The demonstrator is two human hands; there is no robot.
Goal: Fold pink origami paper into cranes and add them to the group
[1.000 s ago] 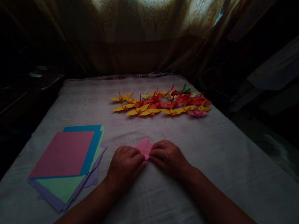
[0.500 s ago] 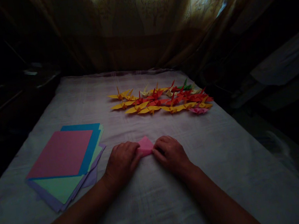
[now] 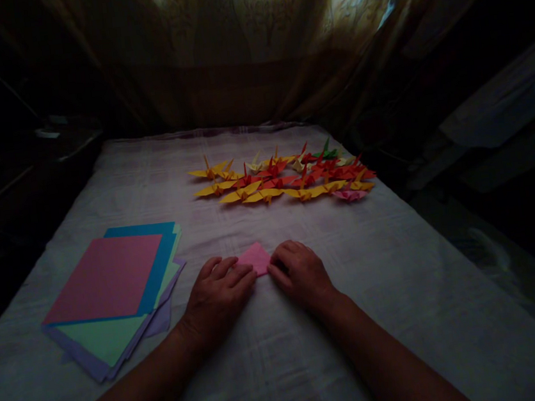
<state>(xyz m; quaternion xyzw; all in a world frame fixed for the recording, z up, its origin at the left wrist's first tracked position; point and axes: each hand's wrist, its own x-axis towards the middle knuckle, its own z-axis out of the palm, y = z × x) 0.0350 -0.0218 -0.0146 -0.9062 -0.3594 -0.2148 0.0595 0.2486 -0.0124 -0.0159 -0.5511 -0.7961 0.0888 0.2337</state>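
A small folded pink paper [image 3: 256, 256] lies on the cloth-covered table [image 3: 282, 327] between my two hands. My left hand [image 3: 220, 293] rests flat with its fingers stretched out, fingertips on the paper's left edge. My right hand [image 3: 299, 271] has its fingers curled and pressed onto the paper's right corner. Part of the paper is hidden under the fingers.
A stack of coloured paper sheets [image 3: 113, 289], pink on top, lies to the left. Several folded paper cranes [image 3: 284, 179], yellow, red, orange and pink, stand in rows further back. Curtains hang behind the table; dark room on both sides.
My left hand's fingers have uncurled and now lie flat against the paper. The right hand stays pressed on the other side. The view shifted slightly.
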